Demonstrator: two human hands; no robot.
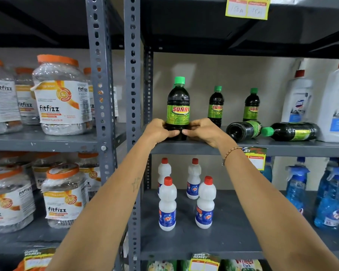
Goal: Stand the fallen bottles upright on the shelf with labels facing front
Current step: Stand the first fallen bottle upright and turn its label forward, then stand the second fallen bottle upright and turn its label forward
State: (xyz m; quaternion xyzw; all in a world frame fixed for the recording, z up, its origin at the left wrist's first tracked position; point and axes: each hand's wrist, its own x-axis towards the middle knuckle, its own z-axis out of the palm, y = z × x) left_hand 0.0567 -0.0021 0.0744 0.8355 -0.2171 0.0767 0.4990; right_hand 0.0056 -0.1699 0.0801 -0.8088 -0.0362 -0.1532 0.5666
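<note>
**Both hands steady a bottle at the shelf's left end**

The held bottle (177,108) stands upright near the front of the grey shelf (282,146), just right of the slotted post (133,75). Its green cap is on top and its green SUNNY label faces front. The left hand (158,131) wraps the base from the left and the right hand (203,132) from the right; the fingers of both are curled closed around the dark lower body, thumbs in front and nearly meeting. A bead bracelet (230,151) sits on the right wrist.

Right of the held bottle and further back, a second bottle (216,105) stands upright with its label forward. Further right again, a third bottle (251,104) also stands, its label turned slightly so only part of the name shows.

In front of that third one, two bottles lie on their sides. The nearer fallen bottle (244,130) points its base toward the camera. The other fallen bottle (292,132) lies just right of it, its cap pointing left and nearly touching the first. White jugs (297,96) stand at the far right.
</note>
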